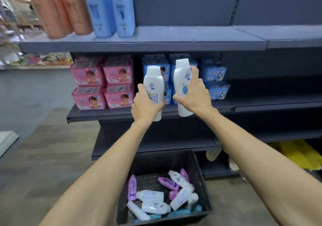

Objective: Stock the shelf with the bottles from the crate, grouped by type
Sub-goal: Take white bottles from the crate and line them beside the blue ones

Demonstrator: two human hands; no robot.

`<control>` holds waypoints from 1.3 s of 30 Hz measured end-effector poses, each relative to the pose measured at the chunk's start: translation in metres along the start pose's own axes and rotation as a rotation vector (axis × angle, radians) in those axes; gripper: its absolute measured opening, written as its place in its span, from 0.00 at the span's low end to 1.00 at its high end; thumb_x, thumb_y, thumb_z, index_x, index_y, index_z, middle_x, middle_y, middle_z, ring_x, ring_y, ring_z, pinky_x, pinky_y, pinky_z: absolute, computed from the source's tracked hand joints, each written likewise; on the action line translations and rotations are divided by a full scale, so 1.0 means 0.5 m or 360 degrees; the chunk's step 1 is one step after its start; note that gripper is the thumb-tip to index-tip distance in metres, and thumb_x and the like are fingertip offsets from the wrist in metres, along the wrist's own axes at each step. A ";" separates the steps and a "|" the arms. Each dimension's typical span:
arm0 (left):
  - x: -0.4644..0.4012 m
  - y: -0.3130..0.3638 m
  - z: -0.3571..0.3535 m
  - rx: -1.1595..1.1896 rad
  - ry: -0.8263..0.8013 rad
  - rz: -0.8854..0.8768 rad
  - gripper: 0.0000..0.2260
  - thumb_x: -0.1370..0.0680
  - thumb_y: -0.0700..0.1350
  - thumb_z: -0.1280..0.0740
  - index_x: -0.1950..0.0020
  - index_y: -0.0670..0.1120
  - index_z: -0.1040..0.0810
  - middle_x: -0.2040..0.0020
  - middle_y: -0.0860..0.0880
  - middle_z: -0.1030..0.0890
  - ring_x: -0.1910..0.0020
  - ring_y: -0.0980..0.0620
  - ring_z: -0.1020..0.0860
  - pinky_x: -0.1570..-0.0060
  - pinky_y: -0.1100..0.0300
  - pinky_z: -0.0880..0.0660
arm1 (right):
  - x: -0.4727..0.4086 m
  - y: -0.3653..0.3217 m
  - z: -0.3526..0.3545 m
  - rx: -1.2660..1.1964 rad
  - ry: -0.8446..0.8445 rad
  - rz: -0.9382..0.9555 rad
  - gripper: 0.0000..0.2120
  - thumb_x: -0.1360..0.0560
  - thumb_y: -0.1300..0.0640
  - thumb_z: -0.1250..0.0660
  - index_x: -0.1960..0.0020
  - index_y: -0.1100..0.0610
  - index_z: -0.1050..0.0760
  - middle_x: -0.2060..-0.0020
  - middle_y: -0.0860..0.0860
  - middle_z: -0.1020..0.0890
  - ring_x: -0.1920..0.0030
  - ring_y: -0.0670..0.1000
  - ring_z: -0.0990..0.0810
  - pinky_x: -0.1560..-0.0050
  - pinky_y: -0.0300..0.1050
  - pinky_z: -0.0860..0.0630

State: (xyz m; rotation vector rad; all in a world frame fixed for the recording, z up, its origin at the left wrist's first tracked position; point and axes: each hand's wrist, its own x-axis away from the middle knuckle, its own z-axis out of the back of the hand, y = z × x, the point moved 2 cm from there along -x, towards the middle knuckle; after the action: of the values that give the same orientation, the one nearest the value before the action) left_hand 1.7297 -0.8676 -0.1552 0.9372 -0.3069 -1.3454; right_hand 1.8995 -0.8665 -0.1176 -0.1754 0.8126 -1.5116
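we hold two white bottles upright in front of the middle shelf (113,115), caps up and long axes close to vertical. the left bottle (154,84) stands nearly straight; the right bottle (182,79) leans its cap a little to the left and sits higher. both are tall, rounded at the shoulder, white with blue lettering and a small blue and green label. our left hand (145,107) wraps the lower half of its bottle; our right hand (195,93) grips its bottle from the side, fingers curled round the back. the top shelf (174,40) carries orange bottles (57,7) and blue bottles (111,7) at its left end. below our arms, the black crate (200,178) on the floor holds white and purple bottles lying on their sides, pointing every which way.
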 end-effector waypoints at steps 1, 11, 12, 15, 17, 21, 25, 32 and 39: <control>-0.009 0.025 0.014 0.0005 0.0041 -0.0033 0.29 0.35 0.54 0.22 0.47 0.47 0.37 0.51 0.49 0.22 0.53 0.47 0.21 0.63 0.54 0.28 | -0.014 -0.010 0.024 -0.0017 0.0035 0.0030 0.47 0.35 0.48 0.26 0.25 0.46 0.51 0.46 0.56 0.26 0.50 0.62 0.24 0.53 0.55 0.23; -0.098 0.268 0.164 0.0030 0.0402 -0.0213 0.30 0.37 0.56 0.22 0.46 0.48 0.37 0.51 0.49 0.21 0.53 0.43 0.21 0.57 0.49 0.23 | -0.163 -0.127 0.234 -0.0167 0.0335 0.0312 0.45 0.35 0.48 0.27 0.28 0.44 0.51 0.49 0.54 0.27 0.55 0.61 0.24 0.56 0.50 0.29; -0.105 0.284 0.174 0.0028 0.0425 -0.0205 0.30 0.37 0.56 0.22 0.47 0.48 0.37 0.52 0.49 0.21 0.54 0.43 0.21 0.57 0.50 0.23 | -0.172 -0.136 0.245 -0.0173 0.0348 0.0318 0.45 0.35 0.48 0.27 0.28 0.43 0.51 0.49 0.55 0.27 0.56 0.61 0.25 0.57 0.50 0.29; -0.127 0.319 0.193 -0.0016 0.0465 -0.0180 0.30 0.36 0.55 0.22 0.47 0.48 0.37 0.52 0.49 0.21 0.53 0.43 0.21 0.57 0.52 0.25 | -0.194 -0.157 0.268 -0.0182 0.0371 0.0331 0.45 0.35 0.48 0.27 0.28 0.43 0.51 0.49 0.55 0.28 0.57 0.61 0.26 0.59 0.49 0.31; -0.142 0.332 0.199 -0.0026 0.0483 -0.0148 0.30 0.36 0.54 0.21 0.46 0.47 0.37 0.51 0.48 0.21 0.51 0.42 0.21 0.57 0.51 0.26 | -0.208 -0.168 0.277 -0.0176 0.0382 0.0347 0.45 0.34 0.49 0.26 0.28 0.44 0.51 0.49 0.55 0.28 0.58 0.60 0.27 0.59 0.49 0.31; -0.174 0.344 0.198 0.0021 0.0473 -0.0099 0.30 0.35 0.53 0.22 0.46 0.47 0.38 0.50 0.47 0.22 0.50 0.41 0.21 0.55 0.51 0.26 | -0.239 -0.185 0.281 -0.0177 0.0387 0.0358 0.45 0.34 0.49 0.25 0.27 0.44 0.51 0.49 0.55 0.28 0.57 0.60 0.26 0.58 0.48 0.30; -0.213 0.343 0.186 0.0061 0.0450 -0.0120 0.30 0.35 0.53 0.21 0.47 0.47 0.38 0.51 0.47 0.22 0.51 0.42 0.22 0.59 0.54 0.29 | -0.276 -0.195 0.265 -0.0200 0.0384 0.0366 0.46 0.34 0.48 0.25 0.27 0.45 0.53 0.47 0.56 0.27 0.54 0.61 0.24 0.56 0.48 0.29; -0.305 0.318 0.146 0.0008 0.0425 -0.0054 0.30 0.34 0.54 0.22 0.44 0.47 0.37 0.48 0.46 0.21 0.50 0.41 0.21 0.57 0.51 0.27 | -0.349 -0.185 0.194 -0.0169 0.0384 0.0298 0.47 0.33 0.47 0.25 0.27 0.45 0.54 0.49 0.54 0.29 0.57 0.57 0.27 0.57 0.48 0.29; -0.423 0.296 0.100 0.0019 0.0352 -0.0067 0.30 0.33 0.53 0.23 0.43 0.46 0.38 0.46 0.44 0.23 0.47 0.41 0.22 0.54 0.48 0.25 | -0.429 -0.171 0.114 -0.0222 0.0387 0.0173 0.47 0.33 0.47 0.26 0.26 0.45 0.54 0.49 0.52 0.30 0.56 0.58 0.26 0.57 0.48 0.29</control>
State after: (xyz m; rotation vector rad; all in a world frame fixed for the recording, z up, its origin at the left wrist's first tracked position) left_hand 1.7451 -0.7024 0.0488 1.0966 -0.1267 -1.2655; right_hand 1.8928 -0.6992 0.0510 -0.0492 1.1059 -1.3908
